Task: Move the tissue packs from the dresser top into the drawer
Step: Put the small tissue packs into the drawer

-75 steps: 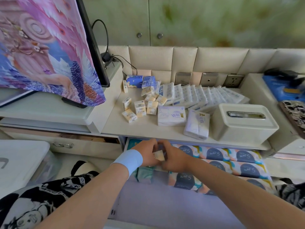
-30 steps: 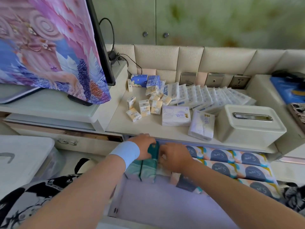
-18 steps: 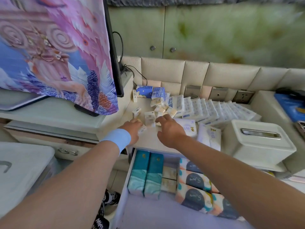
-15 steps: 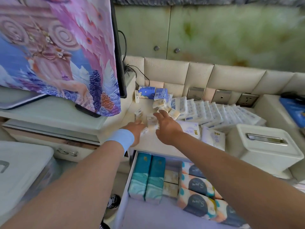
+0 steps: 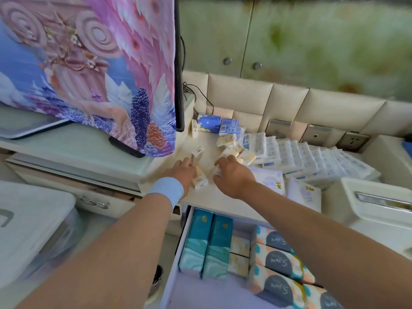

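Note:
Both my hands are on the dresser top (image 5: 214, 197) among small cream tissue packs. My left hand (image 5: 181, 172), which has a blue wristband, closes on one small cream pack (image 5: 200, 181); another stands upright just behind it (image 5: 197, 152). My right hand (image 5: 233, 175) curls its fingers around a small pale pack (image 5: 215, 171). More cream packs (image 5: 246, 157), blue packs (image 5: 209, 122), a row of white-blue packs (image 5: 301, 157) and two larger white packs (image 5: 304, 192) lie further back. Below, the open drawer (image 5: 171, 275) holds teal packs (image 5: 196, 241), small cream packs (image 5: 239, 244) and patterned packs (image 5: 276, 259).
A white tissue box (image 5: 374, 206) stands on the dresser at the right. To the left a raised shelf (image 5: 78, 152) carries a screen draped in a pink and blue cloth (image 5: 89, 63). A white bin lid (image 5: 29, 219) is at the lower left. Wall sockets (image 5: 315, 133) line the padded back.
Both hands have left the drawer and moved up onto the dresser top, then closed on small cream packs. The view has tilted so the drawer's contents show.

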{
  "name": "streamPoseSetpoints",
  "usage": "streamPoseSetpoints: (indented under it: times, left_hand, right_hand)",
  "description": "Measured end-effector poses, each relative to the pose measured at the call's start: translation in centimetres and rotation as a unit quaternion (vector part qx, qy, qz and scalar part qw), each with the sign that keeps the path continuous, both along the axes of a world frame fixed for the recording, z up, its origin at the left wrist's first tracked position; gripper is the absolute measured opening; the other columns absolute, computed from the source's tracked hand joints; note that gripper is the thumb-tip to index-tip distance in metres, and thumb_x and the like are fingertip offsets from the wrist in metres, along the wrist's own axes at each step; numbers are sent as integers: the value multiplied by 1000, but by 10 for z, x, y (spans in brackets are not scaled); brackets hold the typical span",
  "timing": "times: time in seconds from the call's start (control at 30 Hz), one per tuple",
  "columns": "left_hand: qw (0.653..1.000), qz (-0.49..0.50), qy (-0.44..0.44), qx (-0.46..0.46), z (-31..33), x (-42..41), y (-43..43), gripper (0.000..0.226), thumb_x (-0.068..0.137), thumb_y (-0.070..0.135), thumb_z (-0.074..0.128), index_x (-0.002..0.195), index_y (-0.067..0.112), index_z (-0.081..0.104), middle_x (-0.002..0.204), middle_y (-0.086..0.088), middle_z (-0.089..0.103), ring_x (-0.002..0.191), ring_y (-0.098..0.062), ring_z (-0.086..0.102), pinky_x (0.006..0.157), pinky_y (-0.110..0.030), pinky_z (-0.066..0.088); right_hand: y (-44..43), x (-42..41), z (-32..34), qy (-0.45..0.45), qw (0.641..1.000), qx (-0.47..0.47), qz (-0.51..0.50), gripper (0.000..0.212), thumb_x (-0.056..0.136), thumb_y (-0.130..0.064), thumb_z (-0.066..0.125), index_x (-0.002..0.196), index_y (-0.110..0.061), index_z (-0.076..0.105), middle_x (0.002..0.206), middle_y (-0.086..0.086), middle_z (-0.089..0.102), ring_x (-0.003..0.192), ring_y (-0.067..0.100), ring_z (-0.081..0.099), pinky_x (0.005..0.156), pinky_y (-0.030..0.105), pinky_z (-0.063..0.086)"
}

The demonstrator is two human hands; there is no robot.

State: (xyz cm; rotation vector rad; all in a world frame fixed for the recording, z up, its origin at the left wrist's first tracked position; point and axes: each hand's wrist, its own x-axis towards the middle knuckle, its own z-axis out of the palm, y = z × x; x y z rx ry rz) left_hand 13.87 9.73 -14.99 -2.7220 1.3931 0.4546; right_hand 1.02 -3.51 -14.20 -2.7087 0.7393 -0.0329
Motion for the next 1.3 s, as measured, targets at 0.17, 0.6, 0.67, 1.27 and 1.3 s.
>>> streamPoseSetpoints:
  times: [0.17,0.6,0.67,1.27,1.3]
  left_hand:
    - [998,-53,1,15,5,-20,-2,43,76,-11,55,111,14,47,123,-6,47,84,-26,49,71,-33,40]
    - [992,-127,-2,18,-4,-100,13,48,84,42,65,128,25,52,125,0,43,116,-20,45,89,-40,49]
    - [989,-143,8,22,-1,-114,16,47,85,43,63,127,26,53,122,2,46,113,-18,47,86,-39,50]
    - [973,-181,55,135,-17,-165,31,53,84,23,66,132,28,44,122,-1,53,107,-25,56,86,-35,48]
    - [972,-176,52,149,-18,-160,34,54,85,21,65,135,27,45,125,-2,52,110,-26,56,89,-36,48]
  right_hand:
    - [11,-53,2,-42,986,160,-29,38,96,-31,51,132,-29,41,87,-3,56,86,21,57,76,34,44]
    - [27,-172,-30,78,980,163,-83,29,96,-36,45,122,-22,47,124,7,59,106,24,55,90,38,47]
    - [26,-184,-31,75,981,140,-109,30,98,-34,41,124,-19,46,127,9,57,106,24,54,89,37,46]
    - [41,-230,-57,63,987,-145,38,53,85,-37,54,135,-20,41,129,3,50,113,25,46,99,38,35]
    - [48,-224,-54,24,991,-121,45,52,86,-37,53,134,-21,43,127,2,52,111,24,48,98,37,36]
